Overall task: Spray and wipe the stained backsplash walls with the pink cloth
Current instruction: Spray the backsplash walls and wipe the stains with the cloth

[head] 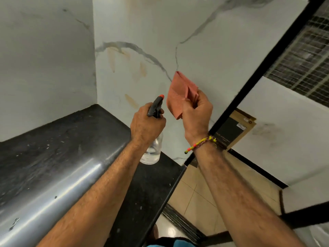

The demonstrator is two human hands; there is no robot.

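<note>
Several brownish stains (114,59) are still showing on the backsplash wall (213,50) above the counter (71,139), so I judge the wiping is barely begun. Left hand (146,125) is closing around the spray bottle (154,125), nozzle aiming at the wall. Right hand (197,113) is pinching the folded pink cloth (181,93), holding it just off the marble, beside the stains.

The stained backsplash wall (142,68) lay bare and reachable above the black countertop (71,139). Its corner closed the left, a black window frame (258,68) the right; the spray bottle (153,132) hung just before it.
</note>
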